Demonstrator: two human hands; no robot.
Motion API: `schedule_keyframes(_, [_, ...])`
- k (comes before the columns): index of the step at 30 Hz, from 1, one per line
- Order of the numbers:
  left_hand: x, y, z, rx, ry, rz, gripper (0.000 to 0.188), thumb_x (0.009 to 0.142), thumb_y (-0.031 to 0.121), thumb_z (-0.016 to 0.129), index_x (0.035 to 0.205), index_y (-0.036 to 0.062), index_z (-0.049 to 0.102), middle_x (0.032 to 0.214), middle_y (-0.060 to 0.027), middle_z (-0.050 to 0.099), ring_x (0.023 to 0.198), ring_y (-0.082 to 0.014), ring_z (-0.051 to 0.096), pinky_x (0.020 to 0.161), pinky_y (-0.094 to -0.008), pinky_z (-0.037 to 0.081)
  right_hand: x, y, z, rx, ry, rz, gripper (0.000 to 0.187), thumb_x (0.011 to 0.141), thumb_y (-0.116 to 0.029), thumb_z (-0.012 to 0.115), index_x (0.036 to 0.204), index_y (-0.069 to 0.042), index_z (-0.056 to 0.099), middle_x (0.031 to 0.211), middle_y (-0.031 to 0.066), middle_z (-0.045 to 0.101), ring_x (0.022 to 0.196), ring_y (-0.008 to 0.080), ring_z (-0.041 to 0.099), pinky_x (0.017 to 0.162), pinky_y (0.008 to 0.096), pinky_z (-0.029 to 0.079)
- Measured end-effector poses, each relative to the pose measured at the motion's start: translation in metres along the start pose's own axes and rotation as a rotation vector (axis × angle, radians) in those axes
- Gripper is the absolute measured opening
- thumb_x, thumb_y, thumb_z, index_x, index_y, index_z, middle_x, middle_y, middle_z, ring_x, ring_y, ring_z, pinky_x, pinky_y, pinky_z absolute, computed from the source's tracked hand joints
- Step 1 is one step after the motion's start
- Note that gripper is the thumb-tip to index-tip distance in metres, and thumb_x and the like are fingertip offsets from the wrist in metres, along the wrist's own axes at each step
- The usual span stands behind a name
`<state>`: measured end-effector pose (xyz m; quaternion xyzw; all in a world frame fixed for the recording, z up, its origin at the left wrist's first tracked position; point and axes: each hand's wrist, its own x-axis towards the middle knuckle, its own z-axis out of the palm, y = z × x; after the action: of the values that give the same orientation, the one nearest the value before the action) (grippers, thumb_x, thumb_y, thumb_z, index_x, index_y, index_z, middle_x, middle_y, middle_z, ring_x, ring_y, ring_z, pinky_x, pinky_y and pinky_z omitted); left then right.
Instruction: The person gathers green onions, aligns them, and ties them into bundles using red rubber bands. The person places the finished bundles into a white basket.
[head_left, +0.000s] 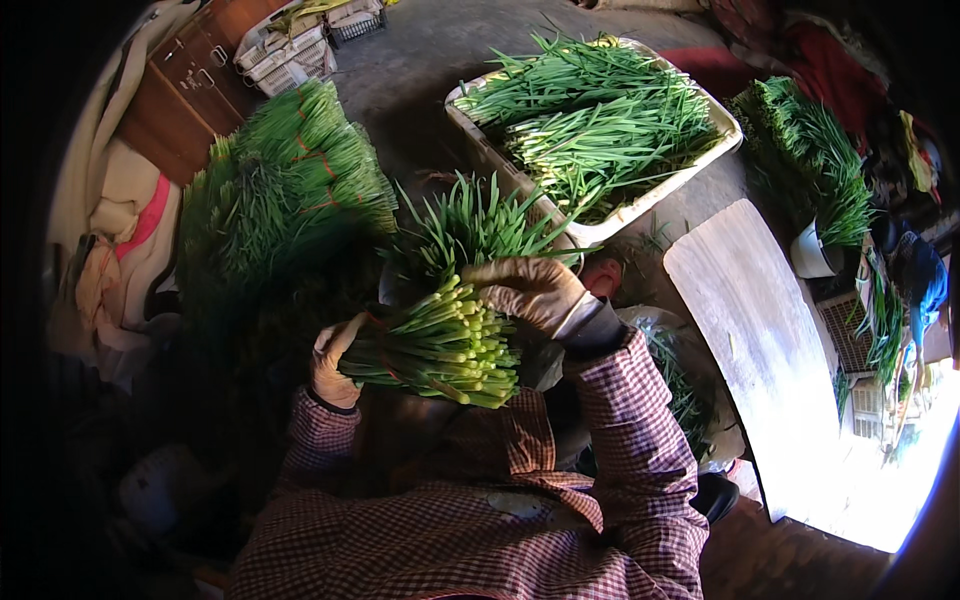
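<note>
A bunch of green stalks [445, 345] with pale yellow-green ends lies in front of my chest, those ends toward the right. My gloved left hand [335, 358] is closed around its left side, where a thin reddish band shows. At the bunch's upper edge is my gloved right hand [530, 290], its fingers bent and drawn together close to the pale ends. What sits between those fingertips is hidden. Just beyond the bunch stand more leafy green stalks [475, 225], tips pointing up and away.
Far right of centre, a white tub [735, 135] holds layered green stalks. A tall stack of bundles with red bands [300, 160] stands at left. On the right are a pale board [750, 310], a white bucket [815, 252] and more greens [810, 160]. Crates [290, 60] sit far left.
</note>
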<state>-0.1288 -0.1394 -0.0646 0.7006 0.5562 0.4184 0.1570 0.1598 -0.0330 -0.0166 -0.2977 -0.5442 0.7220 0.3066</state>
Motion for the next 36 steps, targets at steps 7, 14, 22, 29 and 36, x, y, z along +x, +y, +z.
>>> schedule_keyframes(7, [0.001, -0.013, 0.004, -0.660, -0.103, -0.157, 0.043, 0.073, 0.008, 0.065, 0.112, -0.0012, 0.051, 0.102, -0.0106, 0.056, 0.089, -0.0203, 0.057, 0.076, -0.0304, 0.047, -0.002, 0.001, 0.004, -0.571, 0.367, -0.288, 0.012, 0.082, -0.012, 0.059, 0.088, -0.002, 0.060, 0.075, 0.0046, 0.062, 0.069, 0.0126, 0.056, 0.062, 0.0266, 0.046])
schedule_keyframes(14, [0.006, -0.004, 0.004, -0.808, -0.137, -0.064, 0.041, 0.079, 0.007, 0.056, 0.117, -0.0045, 0.046, 0.107, -0.0126, 0.056, 0.094, -0.0208, 0.056, 0.082, -0.0299, 0.046, -0.003, 0.012, 0.000, 0.065, 0.166, -0.274, 0.014, 0.079, -0.015, 0.064, 0.084, -0.003, 0.060, 0.079, 0.0014, 0.060, 0.073, 0.0086, 0.054, 0.067, 0.0228, 0.044])
schedule_keyframes(22, [0.008, -0.010, 0.003, -1.113, -0.301, -0.421, 0.028, 0.083, 0.004, 0.050, 0.109, -0.0060, 0.051, 0.097, -0.0135, 0.061, 0.086, -0.0214, 0.060, 0.076, -0.0294, 0.049, -0.002, 0.008, 0.023, -0.195, 0.270, -0.172, 0.006, 0.078, -0.008, 0.064, 0.080, -0.003, 0.060, 0.073, -0.0001, 0.060, 0.066, 0.0070, 0.052, 0.059, 0.0218, 0.042])
schedule_keyframes(29, [-0.001, -0.012, 0.008, -1.109, -0.234, -0.345, 0.034, 0.086, 0.013, 0.046, 0.114, -0.0043, 0.048, 0.104, -0.0135, 0.059, 0.091, -0.0202, 0.058, 0.077, -0.0284, 0.048, 0.001, 0.011, 0.010, 0.193, 0.403, -0.213, 0.014, 0.084, -0.016, 0.058, 0.085, -0.002, 0.057, 0.063, -0.0025, 0.053, 0.053, 0.0048, 0.042, 0.050, 0.0178, 0.034])
schedule_keyframes(36, [-0.009, -0.031, 0.004, -0.649, -0.293, -0.143, 0.039, 0.086, 0.021, 0.045, 0.118, -0.0018, 0.047, 0.115, -0.0148, 0.053, 0.098, -0.0221, 0.055, 0.082, -0.0302, 0.045, 0.002, 0.010, 0.019, -0.127, 0.241, -0.223, 0.013, 0.079, 0.002, 0.057, 0.092, 0.001, 0.061, 0.089, 0.0072, 0.062, 0.080, 0.0130, 0.056, 0.075, 0.0241, 0.044])
